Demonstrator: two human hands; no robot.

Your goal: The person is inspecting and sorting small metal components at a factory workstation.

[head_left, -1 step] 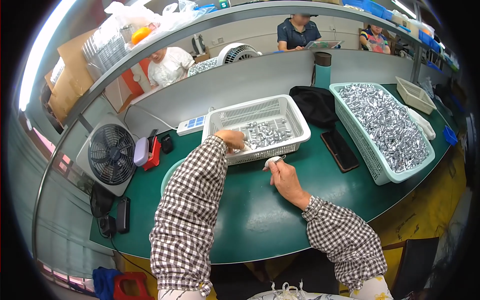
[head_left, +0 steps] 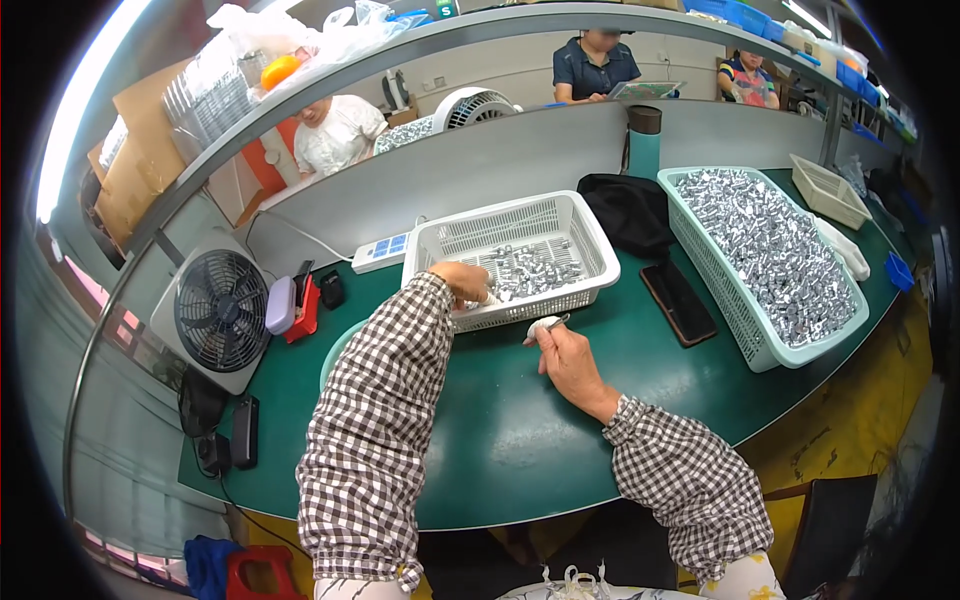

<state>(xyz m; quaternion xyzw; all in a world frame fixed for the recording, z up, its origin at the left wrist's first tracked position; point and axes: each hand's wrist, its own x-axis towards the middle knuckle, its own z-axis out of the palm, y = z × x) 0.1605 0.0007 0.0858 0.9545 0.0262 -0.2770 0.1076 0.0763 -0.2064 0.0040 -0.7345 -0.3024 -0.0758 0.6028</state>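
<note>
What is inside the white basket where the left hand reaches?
The white basket holds a pile of small shiny metal parts. The left hand covers some of them, so what its fingers grip stays hidden.

a curved green worktable (head_left: 520, 450) stands against a grey partition (head_left: 500, 160), with a grey shelf rail (head_left: 480, 30) arching above it. a bright light strip (head_left: 85, 110) glows at upper left. cardboard boxes (head_left: 135, 160) lean there, and yellowish floor (head_left: 860, 420) shows at right.

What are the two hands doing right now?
Left hand: reaching into the white basket, closed on small metal parts.
Right hand: pinching a small white piece.
</note>
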